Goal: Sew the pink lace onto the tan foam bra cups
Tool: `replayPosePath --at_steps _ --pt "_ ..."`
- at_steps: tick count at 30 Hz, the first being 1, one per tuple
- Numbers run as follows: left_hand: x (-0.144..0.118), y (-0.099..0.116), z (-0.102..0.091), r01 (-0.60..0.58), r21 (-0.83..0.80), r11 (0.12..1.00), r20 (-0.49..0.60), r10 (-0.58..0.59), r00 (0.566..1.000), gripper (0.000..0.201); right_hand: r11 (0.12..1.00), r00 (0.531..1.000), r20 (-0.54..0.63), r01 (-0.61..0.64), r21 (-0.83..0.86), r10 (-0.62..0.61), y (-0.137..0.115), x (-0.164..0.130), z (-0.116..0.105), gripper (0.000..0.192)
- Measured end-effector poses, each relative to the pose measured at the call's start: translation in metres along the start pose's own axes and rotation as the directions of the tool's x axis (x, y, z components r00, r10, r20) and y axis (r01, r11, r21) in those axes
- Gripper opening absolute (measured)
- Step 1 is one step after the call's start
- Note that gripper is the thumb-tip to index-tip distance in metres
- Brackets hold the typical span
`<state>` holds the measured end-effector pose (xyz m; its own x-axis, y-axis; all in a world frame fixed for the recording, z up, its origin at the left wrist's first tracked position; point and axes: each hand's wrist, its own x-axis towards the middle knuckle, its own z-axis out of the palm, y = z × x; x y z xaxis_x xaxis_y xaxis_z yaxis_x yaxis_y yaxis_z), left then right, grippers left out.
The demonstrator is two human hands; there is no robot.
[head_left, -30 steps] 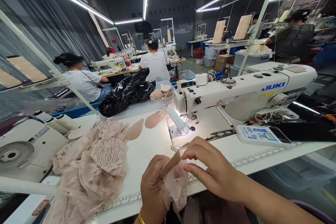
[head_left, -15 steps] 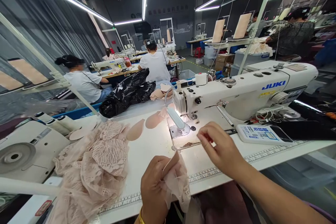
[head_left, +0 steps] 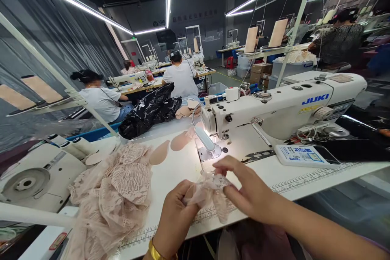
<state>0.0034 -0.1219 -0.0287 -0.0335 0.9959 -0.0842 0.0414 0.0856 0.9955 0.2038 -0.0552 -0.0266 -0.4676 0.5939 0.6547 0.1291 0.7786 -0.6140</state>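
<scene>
1. Taking the sewing machine as our landmark, we find the sheer lace piece in front of its needle end, directly between the two hands.
2. We see the held part stretching crosswise from hand to hand, with a loose tail hanging toward us; it is too bunched for us to tell its true long axis.
3. The right hand is nearer the machine, fingers curled and pinching the lace at its right side, close in front of the metal needle plate.
4. The left hand sits farther out, to the machine's front left, thumb and fingers closed on the other side of the lace; we cannot tell what lies hidden under those fingers.
5. We read the held fabric as thin, translucent and pale pink, with patterned areas and soft crumpled folds.
6. Left of the machine we see a heaped lace pile, rippled and openwork, and beside it two smooth, teardrop-shaped beige pieces.
7. In front of the machine's body lies a hard, flat, white printed case with rounded corners.
</scene>
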Motion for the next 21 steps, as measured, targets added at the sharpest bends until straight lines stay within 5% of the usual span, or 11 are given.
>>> replayPosePath --at_steps 2,4,6,9,12,15,19,21 --pt "-0.007 0.001 -0.006 0.199 -0.151 0.968 0.342 -0.137 0.929 0.038 0.970 0.973 0.096 -0.217 0.106 0.208 0.012 0.016 -0.012 0.033" --pt "-0.012 -0.001 -0.006 0.315 -0.315 0.895 0.517 -0.117 0.848 0.043 0.919 0.916 0.194 -0.377 0.112 0.352 0.027 0.022 -0.013 0.022" --pt "-0.014 -0.005 -0.003 0.302 -0.479 0.824 0.449 -0.066 0.891 0.045 0.911 0.899 0.167 -0.412 0.007 0.406 0.038 0.017 -0.007 0.017" --pt "-0.008 -0.011 0.002 0.153 -0.631 0.760 0.136 -0.086 0.987 0.037 0.864 0.865 0.113 -0.498 0.075 0.489 0.040 -0.007 -0.001 0.024" --pt "0.002 -0.014 0.006 0.045 -0.646 0.762 -0.076 -0.124 0.989 0.034 0.632 0.744 0.377 -0.667 0.394 0.551 0.028 -0.031 0.002 0.058" --pt "0.006 -0.015 0.013 0.041 -0.618 0.785 -0.099 -0.129 0.987 0.042 0.457 0.729 0.492 -0.683 0.570 0.476 0.014 -0.040 0.012 0.091" --pt "0.006 -0.014 0.023 0.027 -0.636 0.771 -0.077 -0.098 0.992 0.048 0.234 0.718 0.344 -0.573 0.785 0.605 0.003 -0.034 0.036 0.100" --pt "0.008 -0.013 0.025 0.015 -0.661 0.750 -0.089 -0.099 0.991 0.046 0.205 0.696 0.293 -0.537 0.818 0.656 0.002 -0.032 0.044 0.097"
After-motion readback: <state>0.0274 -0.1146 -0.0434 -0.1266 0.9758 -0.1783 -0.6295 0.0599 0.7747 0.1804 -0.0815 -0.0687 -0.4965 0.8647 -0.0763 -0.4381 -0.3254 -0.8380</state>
